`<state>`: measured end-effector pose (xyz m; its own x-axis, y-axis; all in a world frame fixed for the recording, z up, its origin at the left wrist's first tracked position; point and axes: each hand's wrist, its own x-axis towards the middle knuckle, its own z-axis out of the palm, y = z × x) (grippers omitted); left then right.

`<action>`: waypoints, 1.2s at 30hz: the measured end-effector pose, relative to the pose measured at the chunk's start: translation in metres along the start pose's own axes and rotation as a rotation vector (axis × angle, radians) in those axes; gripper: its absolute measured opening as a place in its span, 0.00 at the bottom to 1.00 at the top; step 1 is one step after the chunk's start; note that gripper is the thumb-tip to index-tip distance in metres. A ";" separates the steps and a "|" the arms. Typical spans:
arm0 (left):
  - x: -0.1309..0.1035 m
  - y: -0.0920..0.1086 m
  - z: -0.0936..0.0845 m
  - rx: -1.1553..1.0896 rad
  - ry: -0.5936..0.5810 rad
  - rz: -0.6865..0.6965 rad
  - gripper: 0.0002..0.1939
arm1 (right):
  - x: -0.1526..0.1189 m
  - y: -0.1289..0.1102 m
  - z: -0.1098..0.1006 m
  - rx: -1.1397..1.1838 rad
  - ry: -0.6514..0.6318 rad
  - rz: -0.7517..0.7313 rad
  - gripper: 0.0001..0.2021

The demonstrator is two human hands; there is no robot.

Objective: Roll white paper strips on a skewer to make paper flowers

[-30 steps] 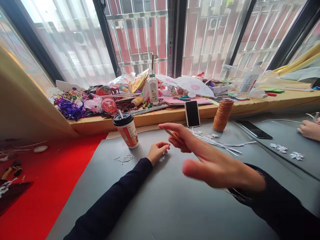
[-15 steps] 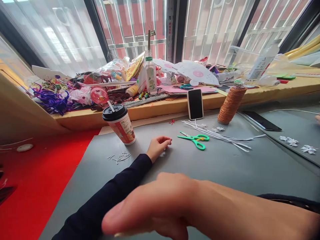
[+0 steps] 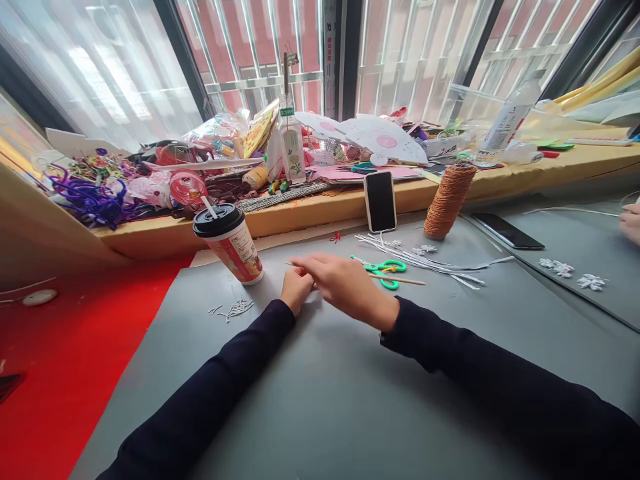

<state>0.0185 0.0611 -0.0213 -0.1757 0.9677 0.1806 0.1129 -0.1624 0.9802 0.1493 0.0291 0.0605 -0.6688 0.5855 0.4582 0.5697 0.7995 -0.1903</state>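
My left hand (image 3: 297, 289) rests on the grey tabletop with its fingers closed; what they pinch is hidden behind my right hand. Touching or just over it is my right hand (image 3: 345, 283), its fingers closed around a thin wooden stick (image 3: 407, 281). One end of the stick sticks out to the right, across green-handled scissors (image 3: 389, 267) lying on the table. To the left of my hands are short white cord snippets (image 3: 235, 309). Beyond the scissors lies a bundle of white cords (image 3: 425, 261), with small white knotted flowers (image 3: 424, 250) near it.
A lidded paper cup (image 3: 233, 250) with a straw stands left of my hands. An upright phone (image 3: 381, 202), a spool of brown cord (image 3: 450, 200) and a flat phone (image 3: 507, 230) are farther back. The sill holds piled craft materials. Another person's hand (image 3: 631, 220) shows at the right edge.
My right hand has moved from close to the camera out to my left hand, and the wooden stick now shows in it. My left hand stays low on the table. The view has shifted slightly.
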 end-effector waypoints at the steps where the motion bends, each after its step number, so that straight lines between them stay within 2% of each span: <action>1: 0.000 0.000 0.000 -0.022 -0.007 -0.008 0.05 | -0.004 0.015 0.012 -0.002 0.020 0.033 0.17; 4: -0.001 0.000 0.000 -0.133 -0.065 -0.038 0.10 | -0.019 0.050 0.042 0.012 0.057 0.047 0.16; 7: -0.001 0.000 0.000 -0.197 -0.073 -0.067 0.14 | -0.025 0.065 0.056 -0.006 0.050 0.035 0.16; 11: -0.002 0.001 -0.002 -0.256 -0.059 -0.079 0.15 | -0.022 0.068 0.059 -0.032 0.091 0.072 0.16; 16: -0.003 0.003 -0.002 -0.298 -0.030 -0.113 0.16 | -0.017 0.072 0.063 0.062 0.160 0.016 0.15; 20: -0.002 0.002 -0.002 -0.344 -0.035 -0.123 0.17 | -0.015 0.076 0.064 0.124 0.209 0.026 0.14; 29: -0.001 -0.003 -0.003 -0.323 -0.089 -0.084 0.18 | -0.016 0.074 0.063 0.172 0.203 0.157 0.12; 36: 0.001 -0.006 -0.004 -0.347 -0.100 -0.046 0.22 | -0.012 0.071 0.062 0.167 0.186 0.181 0.12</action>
<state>0.0139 0.0619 -0.0266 -0.0740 0.9869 0.1434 -0.2348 -0.1570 0.9593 0.1681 0.0870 -0.0128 -0.4561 0.6979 0.5522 0.5748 0.7047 -0.4159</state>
